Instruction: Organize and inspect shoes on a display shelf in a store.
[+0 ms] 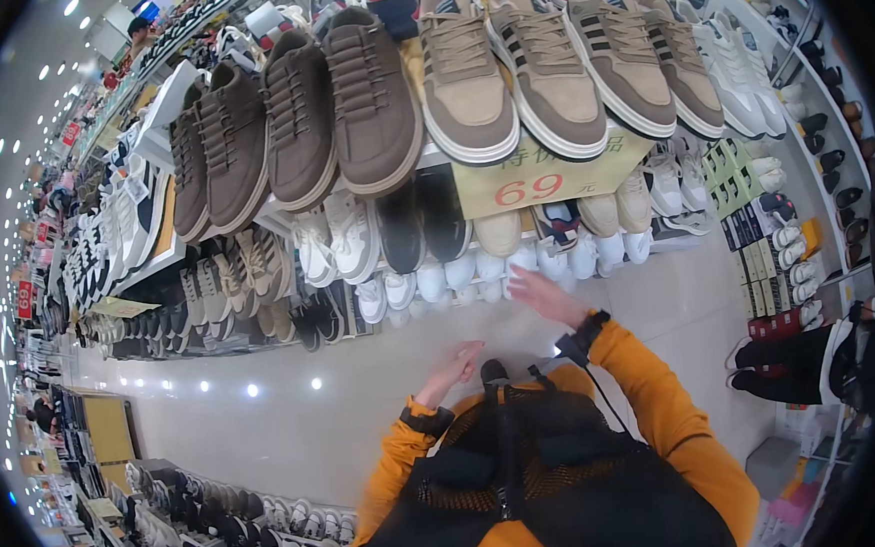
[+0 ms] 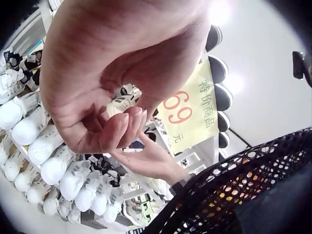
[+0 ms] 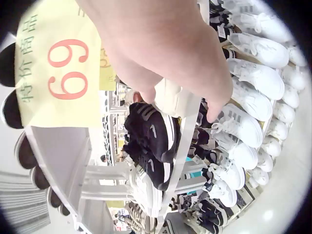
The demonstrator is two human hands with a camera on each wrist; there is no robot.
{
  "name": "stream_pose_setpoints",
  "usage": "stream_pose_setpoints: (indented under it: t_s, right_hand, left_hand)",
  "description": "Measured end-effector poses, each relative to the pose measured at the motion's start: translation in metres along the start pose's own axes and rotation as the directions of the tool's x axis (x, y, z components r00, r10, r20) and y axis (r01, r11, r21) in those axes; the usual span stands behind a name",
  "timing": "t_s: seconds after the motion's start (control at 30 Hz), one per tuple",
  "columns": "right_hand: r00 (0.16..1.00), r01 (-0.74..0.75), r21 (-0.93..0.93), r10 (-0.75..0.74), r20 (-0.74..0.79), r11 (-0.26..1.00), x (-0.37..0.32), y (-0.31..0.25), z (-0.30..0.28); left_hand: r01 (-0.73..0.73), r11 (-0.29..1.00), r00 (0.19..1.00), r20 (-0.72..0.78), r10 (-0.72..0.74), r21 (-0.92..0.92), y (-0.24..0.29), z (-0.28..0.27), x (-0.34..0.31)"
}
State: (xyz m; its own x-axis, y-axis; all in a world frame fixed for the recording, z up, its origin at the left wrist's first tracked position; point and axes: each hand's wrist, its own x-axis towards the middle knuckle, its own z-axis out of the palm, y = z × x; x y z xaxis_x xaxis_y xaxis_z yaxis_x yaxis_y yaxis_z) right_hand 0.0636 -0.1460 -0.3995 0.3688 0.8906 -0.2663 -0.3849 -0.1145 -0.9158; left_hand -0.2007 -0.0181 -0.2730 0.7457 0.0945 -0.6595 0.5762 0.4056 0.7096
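Note:
My right hand (image 1: 547, 297) is held out in front of the lower shelves, fingers loosely extended. In the right wrist view it overlaps a cream shoe (image 3: 168, 100), with black sneakers (image 3: 151, 131) beside that shoe and white sneakers (image 3: 243, 124) on the tier below. The left hand (image 1: 450, 371) hovers in front of my body, lower and to the left; its fingers curl loosely around nothing in the left wrist view. Above both hands, brown lace-up shoes (image 1: 377, 107) and beige sneakers with dark stripes (image 1: 546, 76) line the top shelf.
A yellow price sign (image 1: 552, 176) marked 69 hangs from the top shelf's edge. Pale glossy floor (image 1: 266, 414) lies between this display and another shoe rack (image 1: 231, 507) at lower left. A person in dark trousers (image 1: 784, 368) stands at the right, near a wall rack (image 1: 831, 149) of shoes.

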Motion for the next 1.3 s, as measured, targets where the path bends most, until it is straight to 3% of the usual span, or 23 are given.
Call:
stream_pose_setpoints:
  t_s: [0.07,0.17,0.33,0.4,0.53,0.6,0.7,0.8,0.83,0.87,0.9,0.97,1.17,1.23,1.27,1.3]
  right_hand:
    - [0.910,-0.177,0.471,0.326,-0.255,0.864,0.022,-0.037,0.023]
    - [0.943,-0.114,0.449,0.239,-0.232,0.886,0.050,-0.027,0.014]
    - [0.922,-0.016,0.464,0.192,-0.335,0.886,0.060,-0.039,0.021]
    - [0.787,-0.036,0.328,0.229,-0.572,0.944,0.056,-0.056,0.030]
    - [0.765,0.015,0.325,0.198,-0.613,0.946,0.047,-0.080,0.018]
    - [0.880,0.031,0.376,0.153,-0.450,0.926,0.035,-0.092,0.013]
    - [0.898,0.038,0.325,0.110,-0.426,0.945,0.001,-0.117,0.021]
    - [0.865,-0.052,0.193,0.140,-0.481,0.980,-0.035,-0.133,0.016]
    - [0.860,-0.047,0.194,0.139,-0.490,0.980,-0.051,-0.139,0.013]
    - [0.862,-0.093,0.081,0.121,-0.493,0.992,-0.067,-0.147,0.013]
    - [0.863,-0.140,-0.035,0.105,-0.494,0.990,-0.081,-0.150,0.011]
    - [0.861,-0.142,-0.055,0.096,-0.499,0.988,-0.104,-0.147,0.000]
    - [0.900,-0.325,-0.297,0.197,-0.388,0.898,-0.148,-0.157,-0.016]
    - [0.922,-0.327,-0.336,0.219,-0.320,0.883,-0.149,-0.158,-0.020]
    - [0.922,-0.327,-0.336,0.220,-0.319,0.883,-0.149,-0.159,-0.023]
    - [0.928,-0.337,-0.363,0.242,-0.282,0.869,-0.147,-0.159,-0.028]
  left_hand:
    - [-0.068,0.997,0.997,-0.024,0.067,-0.028,0.003,-0.004,-0.012]
    - [-0.113,0.991,0.993,-0.048,0.110,-0.071,0.003,-0.009,-0.017]
    - [-0.174,0.981,0.983,-0.079,0.167,-0.084,0.004,-0.010,-0.007]
    - [-0.192,0.978,0.980,-0.059,0.187,-0.083,0.008,-0.010,-0.001]
    - [-0.202,0.974,0.979,-0.015,0.201,-0.105,0.015,-0.011,0.019]
    - [-0.223,0.969,0.974,0.013,0.226,-0.104,0.026,-0.008,0.028]
    - [-0.228,0.971,0.970,0.067,0.233,-0.075,0.051,0.001,0.043]
    - [-0.284,0.952,0.959,-0.034,0.282,-0.116,0.068,0.004,0.058]
    - [-0.351,0.923,0.936,-0.065,0.345,-0.158,0.068,0.000,0.067]
    - [-0.417,0.887,0.909,-0.098,0.405,-0.197,0.070,-0.004,0.074]
    - [-0.413,0.889,0.911,-0.087,0.404,-0.197,0.078,-0.003,0.076]
    - [-0.382,0.918,0.911,-0.212,0.354,-0.110,0.092,-0.002,0.080]
    - [-0.272,0.960,0.960,-0.088,0.266,-0.060,0.094,-0.020,0.085]
    - [-0.129,0.956,0.990,-0.015,0.138,0.262,0.093,-0.027,0.084]
    - [-0.169,0.952,0.984,0.107,0.146,0.254,0.093,-0.032,0.075]
    - [-0.167,0.953,0.984,0.105,0.145,0.254,0.095,-0.037,0.068]
